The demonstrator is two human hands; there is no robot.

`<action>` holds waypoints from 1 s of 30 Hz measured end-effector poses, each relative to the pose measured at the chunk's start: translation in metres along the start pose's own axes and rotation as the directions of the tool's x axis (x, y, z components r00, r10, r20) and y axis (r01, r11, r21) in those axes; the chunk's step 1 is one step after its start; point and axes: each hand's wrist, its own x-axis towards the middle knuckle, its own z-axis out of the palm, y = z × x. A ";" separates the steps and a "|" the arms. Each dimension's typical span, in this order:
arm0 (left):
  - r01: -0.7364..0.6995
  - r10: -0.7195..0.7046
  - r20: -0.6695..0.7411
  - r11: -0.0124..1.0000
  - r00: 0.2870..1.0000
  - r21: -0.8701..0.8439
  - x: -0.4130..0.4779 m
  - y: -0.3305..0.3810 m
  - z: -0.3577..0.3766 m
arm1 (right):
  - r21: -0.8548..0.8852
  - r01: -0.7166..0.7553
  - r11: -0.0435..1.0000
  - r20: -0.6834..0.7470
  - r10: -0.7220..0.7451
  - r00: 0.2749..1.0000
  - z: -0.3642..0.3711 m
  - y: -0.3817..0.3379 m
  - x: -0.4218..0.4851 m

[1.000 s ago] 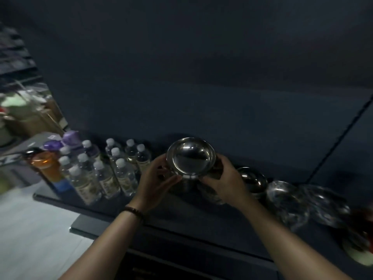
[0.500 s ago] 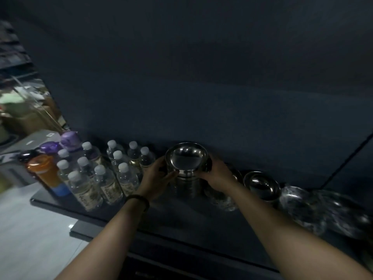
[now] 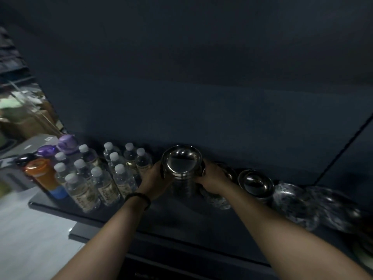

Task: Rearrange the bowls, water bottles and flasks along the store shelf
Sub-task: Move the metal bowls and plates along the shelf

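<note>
Both forearms reach up from the lower edge of the view and converge on a stack of steel bowls [image 3: 181,165] standing on the dark shelf [image 3: 181,221] near the back wall. The left hand [image 3: 156,177] grips the stack from its 9 o'clock side, thumb toward the person and fingers curled round the far side. The right hand [image 3: 214,178] grips it from 3 o'clock in the same way. A dark bracelet [image 3: 139,199] circles the left wrist.

At 9 o'clock of the stack stands a cluster of water bottles [image 3: 105,178] with white caps, upright and close together. Their pale labels carry dark script that is too blurred to read. Beyond them, at the shelf's left end, stand the flasks: an orange-lidded flask [image 3: 38,170], a black-capped flask [image 3: 24,158] and two purple-lidded flasks [image 3: 67,141].

At 3 o'clock of the stack, just past the right hand, sits a single steel bowl [image 3: 256,182], open side up. Further along at 4 o'clock lie clear bowls [image 3: 292,203], blurred toward the edge.
</note>
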 end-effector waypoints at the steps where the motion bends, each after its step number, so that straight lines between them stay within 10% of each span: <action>1: -0.019 0.019 -0.038 1.000 0.999 0.006 -0.005 0.002 0.000 | -0.003 0.008 1.000 -0.002 -0.008 1.000 -0.003 0.000 -0.005; 5: -0.055 0.107 -0.255 0.978 0.961 0.201 -0.037 0.022 0.013 | 0.004 0.026 1.000 -0.069 -0.026 0.997 -0.018 0.007 -0.040; 15: -0.371 0.325 0.238 0.910 0.915 0.187 -0.105 0.161 0.106 | -0.044 -0.133 0.990 -0.281 0.116 0.953 -0.090 0.101 -0.213; 30: -0.745 0.628 0.564 0.667 0.536 -0.033 -0.216 0.436 0.364 | 0.115 -0.647 0.754 -0.595 0.574 0.563 -0.263 0.319 -0.481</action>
